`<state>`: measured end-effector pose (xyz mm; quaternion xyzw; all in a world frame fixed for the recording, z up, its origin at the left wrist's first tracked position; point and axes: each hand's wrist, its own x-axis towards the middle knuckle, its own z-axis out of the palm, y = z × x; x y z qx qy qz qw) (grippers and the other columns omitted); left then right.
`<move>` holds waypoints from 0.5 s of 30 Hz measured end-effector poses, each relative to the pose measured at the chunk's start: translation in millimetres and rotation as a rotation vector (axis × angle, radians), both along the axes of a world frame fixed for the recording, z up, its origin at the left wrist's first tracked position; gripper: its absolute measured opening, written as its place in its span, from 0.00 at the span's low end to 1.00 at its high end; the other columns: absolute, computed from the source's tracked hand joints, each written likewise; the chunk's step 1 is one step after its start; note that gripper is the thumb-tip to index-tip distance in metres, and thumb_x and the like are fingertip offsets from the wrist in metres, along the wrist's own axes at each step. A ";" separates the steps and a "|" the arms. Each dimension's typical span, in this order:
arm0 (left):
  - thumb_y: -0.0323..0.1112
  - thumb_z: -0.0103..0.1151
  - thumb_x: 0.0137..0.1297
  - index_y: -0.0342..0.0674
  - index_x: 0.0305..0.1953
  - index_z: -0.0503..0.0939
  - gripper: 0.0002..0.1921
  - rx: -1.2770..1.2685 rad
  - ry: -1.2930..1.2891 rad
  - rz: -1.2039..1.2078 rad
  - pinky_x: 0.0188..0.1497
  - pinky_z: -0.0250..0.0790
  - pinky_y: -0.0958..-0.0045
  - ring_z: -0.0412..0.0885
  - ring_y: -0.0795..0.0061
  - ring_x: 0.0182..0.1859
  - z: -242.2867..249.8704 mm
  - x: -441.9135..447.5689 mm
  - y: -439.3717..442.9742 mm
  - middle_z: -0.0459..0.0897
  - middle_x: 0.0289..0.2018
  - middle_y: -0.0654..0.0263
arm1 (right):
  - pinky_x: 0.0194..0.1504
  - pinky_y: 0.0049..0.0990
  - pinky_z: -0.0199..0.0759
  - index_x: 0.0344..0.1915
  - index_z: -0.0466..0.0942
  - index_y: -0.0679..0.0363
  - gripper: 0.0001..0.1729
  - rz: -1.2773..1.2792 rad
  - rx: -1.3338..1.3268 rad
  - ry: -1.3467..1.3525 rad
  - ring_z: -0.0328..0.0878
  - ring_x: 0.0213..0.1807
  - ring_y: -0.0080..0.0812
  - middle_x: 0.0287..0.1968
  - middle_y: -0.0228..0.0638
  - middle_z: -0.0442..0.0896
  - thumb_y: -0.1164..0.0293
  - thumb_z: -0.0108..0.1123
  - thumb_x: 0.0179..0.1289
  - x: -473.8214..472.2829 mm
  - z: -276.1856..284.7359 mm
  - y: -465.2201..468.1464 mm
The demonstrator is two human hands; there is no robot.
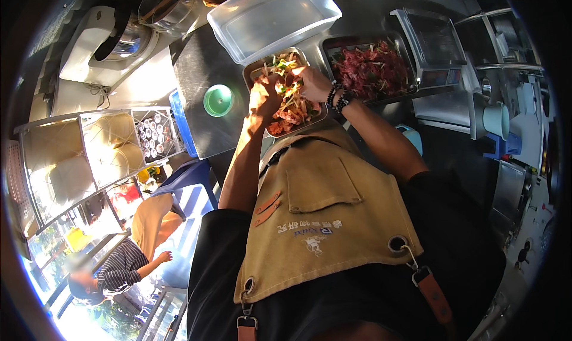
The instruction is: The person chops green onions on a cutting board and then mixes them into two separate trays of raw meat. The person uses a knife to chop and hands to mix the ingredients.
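A steel tray (322, 114) of pale orange-pink raw meat pieces (290, 114), mixed with light strips and green bits, sits right before my apron. My left hand (265, 99) is at the tray's left side, its fingers curled into the meat. From the right, my right hand (313, 84) reaches in, fingers bent into the same pieces, dark bead bracelets on its wrist. The fingertips of both hands are partly hidden. Beyond my right wrist, a second steel tray (414, 83) holds dark red raw meat strips (372, 68), also with pale strips and green bits.
A translucent plastic tub (272, 21) stands just beyond the trays. On the steel worktop (196, 68), a green round container (218, 100) is at the left. A digital scale (440, 75) sits at the right, a stand mixer (107, 41) far left. Another person (123, 265) sits at lower left.
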<state>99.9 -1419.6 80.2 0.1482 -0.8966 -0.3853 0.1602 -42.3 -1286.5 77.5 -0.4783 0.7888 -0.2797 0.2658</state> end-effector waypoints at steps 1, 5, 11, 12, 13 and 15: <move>0.24 0.54 0.52 0.41 0.32 0.82 0.07 -0.106 -0.159 0.082 0.40 0.75 0.54 0.83 0.47 0.35 0.2 -3.5 -2.5 0.84 0.30 0.49 | 0.37 0.43 0.78 0.41 0.79 0.65 0.14 -0.013 0.001 0.166 0.82 0.34 0.53 0.35 0.50 0.84 0.74 0.65 0.52 0.6 -0.5 -5.2; 0.25 0.53 0.52 0.38 0.22 0.76 0.04 0.003 -0.056 0.156 0.33 0.71 0.56 0.81 0.50 0.29 -9.0 -13.0 -7.0 0.81 0.25 0.54 | 0.34 0.43 0.77 0.25 0.80 0.66 0.11 -0.203 -0.007 0.122 0.82 0.32 0.53 0.26 0.51 0.82 0.68 0.67 0.49 11.5 -11.5 -14.9; 0.30 0.65 0.50 0.37 0.27 0.75 0.08 0.214 -0.222 0.290 0.32 0.73 0.59 0.80 0.56 0.26 -38.8 -11.0 -3.9 0.82 0.24 0.56 | 0.53 0.37 0.74 0.52 0.78 0.67 0.31 -0.091 -0.284 -0.149 0.82 0.50 0.47 0.48 0.51 0.84 0.62 0.73 0.50 25.3 -38.5 0.5; 0.33 0.67 0.51 0.36 0.28 0.76 0.10 0.277 -0.247 0.281 0.32 0.73 0.59 0.81 0.56 0.28 -44.9 -13.1 -2.0 0.81 0.25 0.55 | 0.51 0.37 0.76 0.51 0.79 0.66 0.29 -0.063 -0.310 -0.160 0.83 0.48 0.46 0.46 0.48 0.85 0.63 0.75 0.52 25.8 -41.2 3.4; 0.35 0.70 0.52 0.35 0.29 0.76 0.13 0.307 -0.232 0.306 0.33 0.74 0.59 0.81 0.56 0.29 -49.7 -11.3 -1.0 0.81 0.25 0.55 | 0.48 0.36 0.77 0.48 0.80 0.66 0.26 -0.061 -0.306 -0.099 0.84 0.46 0.45 0.44 0.48 0.85 0.62 0.75 0.54 26.9 -42.9 3.0; 0.32 0.69 0.52 0.35 0.40 0.77 0.15 0.183 -0.136 0.347 0.38 0.75 0.63 0.82 0.61 0.33 -52.8 -12.3 0.2 0.83 0.32 0.56 | 0.42 0.31 0.78 0.43 0.82 0.64 0.15 -0.024 -0.472 -0.270 0.85 0.40 0.36 0.39 0.42 0.86 0.68 0.70 0.60 31.0 -41.1 4.8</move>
